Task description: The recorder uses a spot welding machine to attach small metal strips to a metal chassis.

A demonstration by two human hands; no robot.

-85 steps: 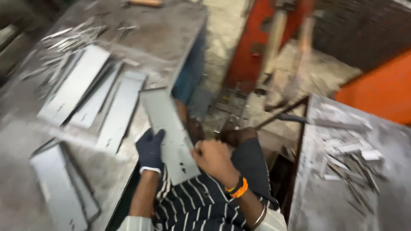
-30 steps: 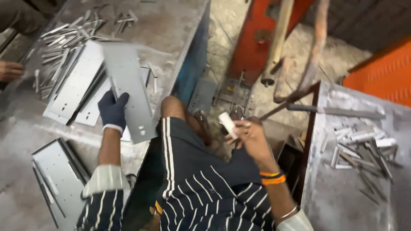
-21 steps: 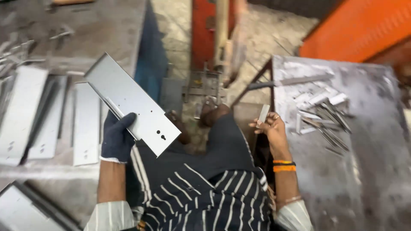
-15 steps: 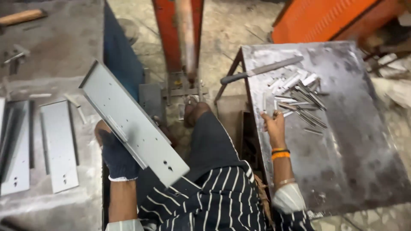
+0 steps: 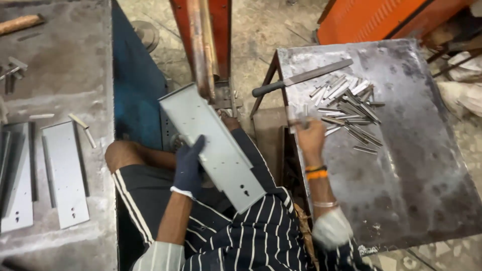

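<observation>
My left hand (image 5: 189,165), in a dark blue glove, grips a long grey metal plate (image 5: 213,145) by its left edge. The plate slants over my lap, its far end close to the orange machine post (image 5: 203,45). My right hand (image 5: 310,138) rests on the left edge of the metal table (image 5: 401,165), fingers closed around a thin metal strip (image 5: 304,116) from the pile of short metal strips (image 5: 349,108) beside it.
A metal file with a dark handle (image 5: 301,79) lies at the table's far edge. On the left bench (image 5: 55,55) lie flat grey plates (image 5: 63,170) and small strips (image 5: 12,68). An orange cabinet (image 5: 381,17) stands behind the table.
The view swung from the left bench toward the right table. My left hand carried the plate from the bench over my lap. My right hand reached to the strip pile.
</observation>
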